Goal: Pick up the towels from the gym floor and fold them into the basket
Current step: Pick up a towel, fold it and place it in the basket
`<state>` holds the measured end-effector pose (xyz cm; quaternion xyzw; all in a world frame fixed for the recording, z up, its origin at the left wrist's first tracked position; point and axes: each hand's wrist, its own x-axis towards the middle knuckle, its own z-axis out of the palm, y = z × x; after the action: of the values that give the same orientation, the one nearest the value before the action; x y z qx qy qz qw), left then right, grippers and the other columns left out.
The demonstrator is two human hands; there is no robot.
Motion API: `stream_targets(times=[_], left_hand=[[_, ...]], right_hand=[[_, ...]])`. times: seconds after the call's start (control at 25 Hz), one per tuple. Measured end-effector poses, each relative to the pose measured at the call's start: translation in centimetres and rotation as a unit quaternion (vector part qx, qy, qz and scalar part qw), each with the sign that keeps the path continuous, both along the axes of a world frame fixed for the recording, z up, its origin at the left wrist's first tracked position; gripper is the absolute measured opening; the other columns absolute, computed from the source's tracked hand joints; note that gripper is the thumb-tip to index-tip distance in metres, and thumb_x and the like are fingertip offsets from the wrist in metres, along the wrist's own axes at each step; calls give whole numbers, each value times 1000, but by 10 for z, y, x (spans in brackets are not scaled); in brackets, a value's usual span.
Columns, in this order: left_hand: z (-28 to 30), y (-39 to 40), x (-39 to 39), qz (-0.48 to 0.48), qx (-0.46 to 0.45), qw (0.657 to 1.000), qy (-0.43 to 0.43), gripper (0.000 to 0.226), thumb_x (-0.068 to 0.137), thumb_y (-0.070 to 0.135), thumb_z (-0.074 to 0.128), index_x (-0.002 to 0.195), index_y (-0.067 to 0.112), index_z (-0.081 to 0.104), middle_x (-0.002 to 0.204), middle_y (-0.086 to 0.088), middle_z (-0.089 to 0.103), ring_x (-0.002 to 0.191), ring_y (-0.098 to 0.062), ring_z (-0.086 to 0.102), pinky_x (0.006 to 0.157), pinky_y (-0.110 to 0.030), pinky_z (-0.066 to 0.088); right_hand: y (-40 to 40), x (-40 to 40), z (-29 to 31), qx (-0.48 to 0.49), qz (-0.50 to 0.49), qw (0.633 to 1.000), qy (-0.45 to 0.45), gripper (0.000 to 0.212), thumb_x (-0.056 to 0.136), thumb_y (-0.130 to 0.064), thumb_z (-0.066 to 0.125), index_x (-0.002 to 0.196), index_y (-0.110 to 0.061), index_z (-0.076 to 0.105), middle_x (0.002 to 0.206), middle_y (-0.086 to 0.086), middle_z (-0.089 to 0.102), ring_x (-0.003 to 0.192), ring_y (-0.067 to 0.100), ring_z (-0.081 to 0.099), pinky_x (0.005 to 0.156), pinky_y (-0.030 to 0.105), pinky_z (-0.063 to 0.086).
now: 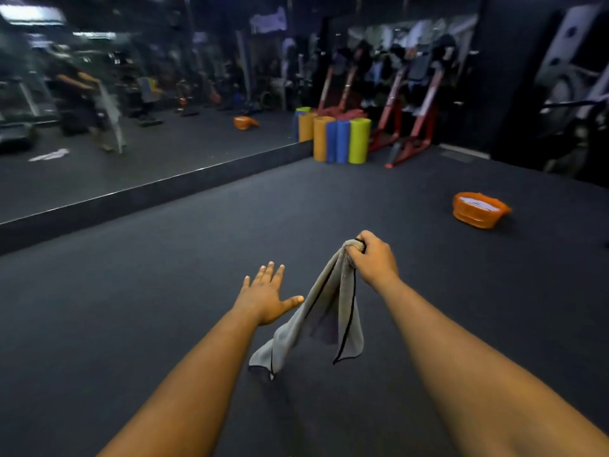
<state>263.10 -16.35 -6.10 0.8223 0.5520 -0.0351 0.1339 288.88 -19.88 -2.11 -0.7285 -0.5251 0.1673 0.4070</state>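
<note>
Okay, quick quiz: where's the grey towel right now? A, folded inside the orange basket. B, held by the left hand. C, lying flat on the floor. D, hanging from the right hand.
D: the right hand grips the grey towel by its top so it hangs down, while the left hand is spread open beside it and the orange basket sits apart on the floor.

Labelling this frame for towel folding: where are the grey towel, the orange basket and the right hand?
grey towel point(329, 311): head view, hanging cloth's middle.
orange basket point(474, 215): head view, front wall.
right hand point(374, 255): head view, back of hand.
</note>
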Motion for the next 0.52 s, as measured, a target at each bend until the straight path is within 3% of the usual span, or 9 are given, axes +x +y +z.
stream_targets(times=[0.2, 0.52], left_hand=[[-5, 80, 118, -109, 2, 994, -4, 102, 91, 83, 33, 164, 25, -9, 172, -3, -14, 159, -22, -9, 128, -51, -1], [12, 222, 280, -232, 8, 973, -2, 102, 92, 82, 32, 164, 24, -10, 171, -3, -15, 159, -21, -10, 128, -51, -1]], right_hand=[[27, 102, 1, 1, -96, 995, -24, 17, 95, -29, 59, 81, -23, 52, 79, -5, 63, 71, 16, 59, 57, 34, 44], [102, 244, 9, -20, -230, 972, -44, 16, 94, -30, 59, 80, -27, 51, 79, -6, 64, 74, 16, 61, 63, 41, 51]])
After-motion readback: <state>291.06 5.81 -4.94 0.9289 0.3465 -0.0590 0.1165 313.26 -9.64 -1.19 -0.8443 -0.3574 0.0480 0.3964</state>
